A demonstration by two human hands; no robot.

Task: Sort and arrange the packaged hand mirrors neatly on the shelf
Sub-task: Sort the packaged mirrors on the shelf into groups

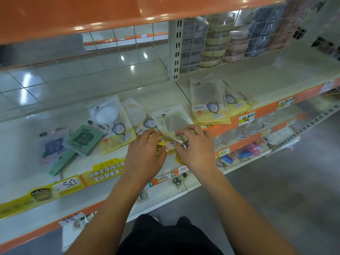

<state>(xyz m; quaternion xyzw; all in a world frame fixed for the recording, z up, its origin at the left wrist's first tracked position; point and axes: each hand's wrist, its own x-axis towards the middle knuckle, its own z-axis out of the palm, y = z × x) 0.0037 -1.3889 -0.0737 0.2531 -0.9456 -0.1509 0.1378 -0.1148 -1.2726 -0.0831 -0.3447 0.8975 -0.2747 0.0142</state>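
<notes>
Hands meet at the shelf (257, 74) front edge: the left hand (145, 153) and right hand (195, 148) both pinch the lower end of a green-rimmed packaged mirror (172, 122), its top resting on the shelf. A squared stack (211, 105) lies to the right, loose packets (112, 124) to the left. Sorting seems midway; next, this packet likely needs lifting onto a matching pile, edges aligned.
</notes>
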